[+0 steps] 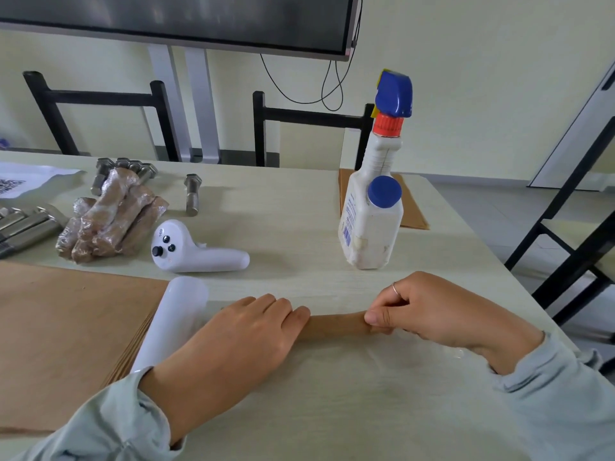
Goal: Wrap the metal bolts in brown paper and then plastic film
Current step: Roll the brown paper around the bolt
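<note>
While your left hand (253,331) is pressing flat on the paper-wrapped bolt (336,324), your right hand (422,311) is pinching its end, seemingly over plastic film (382,361).

Table: I see a pale wood-grain table (299,227).
Left: brown paper sheets (66,327), film roll (176,324), wrapped bundles (113,217), bare bolts (192,194), white controller (196,251).
Right: spray bottle (372,211).

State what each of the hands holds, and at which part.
The right hand pinches the right end of the paper-wrapped bolt. The left hand rests flat on its left end, gripping nothing.
</note>
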`<state>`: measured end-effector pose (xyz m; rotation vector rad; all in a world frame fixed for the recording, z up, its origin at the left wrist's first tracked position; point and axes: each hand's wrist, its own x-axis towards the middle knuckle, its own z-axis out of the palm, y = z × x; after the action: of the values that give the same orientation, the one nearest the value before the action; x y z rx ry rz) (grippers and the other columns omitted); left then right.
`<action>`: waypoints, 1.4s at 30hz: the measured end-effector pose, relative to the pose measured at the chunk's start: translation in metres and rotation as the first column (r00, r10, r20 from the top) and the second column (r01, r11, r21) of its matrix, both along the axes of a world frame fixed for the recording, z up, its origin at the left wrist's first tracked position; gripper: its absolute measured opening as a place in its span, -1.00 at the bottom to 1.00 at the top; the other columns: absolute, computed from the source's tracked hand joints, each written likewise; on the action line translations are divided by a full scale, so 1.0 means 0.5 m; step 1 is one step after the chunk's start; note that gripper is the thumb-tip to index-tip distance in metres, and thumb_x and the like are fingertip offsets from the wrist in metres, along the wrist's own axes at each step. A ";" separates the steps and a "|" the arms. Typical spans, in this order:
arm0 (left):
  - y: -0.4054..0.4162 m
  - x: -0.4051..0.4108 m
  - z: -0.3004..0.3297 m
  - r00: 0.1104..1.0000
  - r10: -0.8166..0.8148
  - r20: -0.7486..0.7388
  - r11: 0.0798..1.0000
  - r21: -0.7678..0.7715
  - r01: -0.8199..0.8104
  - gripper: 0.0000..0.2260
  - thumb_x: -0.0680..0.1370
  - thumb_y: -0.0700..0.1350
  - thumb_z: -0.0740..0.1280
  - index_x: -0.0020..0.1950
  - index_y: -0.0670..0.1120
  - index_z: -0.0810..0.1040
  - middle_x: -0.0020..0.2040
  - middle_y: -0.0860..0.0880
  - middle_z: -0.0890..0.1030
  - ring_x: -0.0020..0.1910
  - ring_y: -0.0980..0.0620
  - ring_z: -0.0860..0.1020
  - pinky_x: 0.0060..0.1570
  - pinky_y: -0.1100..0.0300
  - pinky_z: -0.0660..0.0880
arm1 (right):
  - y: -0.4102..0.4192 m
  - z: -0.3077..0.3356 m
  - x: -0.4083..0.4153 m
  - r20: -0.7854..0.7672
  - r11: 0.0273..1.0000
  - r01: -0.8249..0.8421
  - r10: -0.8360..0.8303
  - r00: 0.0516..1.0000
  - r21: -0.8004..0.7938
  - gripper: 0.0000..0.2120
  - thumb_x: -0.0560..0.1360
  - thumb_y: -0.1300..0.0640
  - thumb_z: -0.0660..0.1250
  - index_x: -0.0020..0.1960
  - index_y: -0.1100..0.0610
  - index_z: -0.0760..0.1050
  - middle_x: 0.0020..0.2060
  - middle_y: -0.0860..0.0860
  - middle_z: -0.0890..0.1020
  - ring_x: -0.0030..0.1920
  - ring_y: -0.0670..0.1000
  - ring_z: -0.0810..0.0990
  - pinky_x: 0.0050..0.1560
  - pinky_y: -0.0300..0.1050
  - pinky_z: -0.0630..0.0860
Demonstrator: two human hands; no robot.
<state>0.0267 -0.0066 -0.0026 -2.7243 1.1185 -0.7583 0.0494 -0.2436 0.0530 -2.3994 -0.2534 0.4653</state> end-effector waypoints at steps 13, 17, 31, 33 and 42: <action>-0.008 0.001 0.003 0.996 -0.030 -0.080 0.999 0.016 0.032 -0.58 0.13 -0.26 0.54 -0.04 -0.08 0.64 -0.34 0.01 0.52 -0.43 0.03 0.49 -0.49 0.22 0.47 | 0.018 -0.003 -0.010 -0.035 0.991 0.100 -0.097 0.995 0.092 -0.93 0.41 0.17 0.42 -0.15 0.07 0.53 -0.41 -0.01 0.64 -0.47 -0.12 0.56 -0.41 -0.30 0.46; -0.012 0.000 0.006 0.996 -0.041 -0.073 0.999 0.023 0.043 -0.62 0.12 -0.23 0.55 -0.09 -0.06 0.65 -0.37 0.03 0.52 -0.45 0.05 0.49 -0.49 0.26 0.43 | 0.030 -0.006 -0.013 -0.041 0.989 0.042 -0.037 0.999 0.139 -0.94 0.44 0.21 0.36 -0.15 0.08 0.56 -0.45 -0.03 0.60 -0.42 -0.06 0.60 -0.37 -0.28 0.51; -0.011 0.004 -0.006 0.992 -0.020 -0.124 1.000 -0.015 0.018 -0.60 0.09 -0.14 0.61 -0.12 -0.01 0.63 -0.37 0.06 0.49 -0.45 0.08 0.48 -0.48 0.26 0.40 | 0.014 -0.003 -0.013 -0.087 0.979 -0.181 0.189 0.978 0.093 -0.75 0.49 0.14 0.37 0.11 -0.13 0.51 -0.15 -0.11 0.65 -0.12 -0.20 0.65 0.05 -0.34 0.48; -0.011 0.004 -0.008 0.993 -0.013 -0.120 1.000 -0.017 0.011 -0.60 0.09 -0.15 0.61 -0.12 -0.01 0.63 -0.37 0.05 0.48 -0.45 0.07 0.46 -0.48 0.26 0.39 | 0.018 -0.004 -0.016 -0.064 0.978 -0.201 0.204 0.977 0.061 -0.75 0.53 0.13 0.32 0.12 -0.17 0.47 -0.11 -0.16 0.56 -0.11 -0.25 0.63 0.03 -0.42 0.44; -0.008 0.003 -0.014 0.991 0.016 -0.132 0.999 -0.035 -0.021 -0.60 0.12 -0.20 0.59 -0.10 -0.02 0.59 -0.34 0.04 0.46 -0.44 0.05 0.45 -0.52 0.19 0.44 | 0.041 -0.015 -0.032 0.057 0.929 -0.285 0.306 0.950 -0.237 -0.84 0.63 0.08 0.09 0.11 -0.09 0.42 0.00 -0.24 0.34 0.10 -0.15 0.54 0.17 -0.17 0.43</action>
<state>0.0282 -0.0107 -0.0097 -2.8473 1.1128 -0.6102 0.0333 -0.2230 0.0454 -2.6204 -0.6421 0.5441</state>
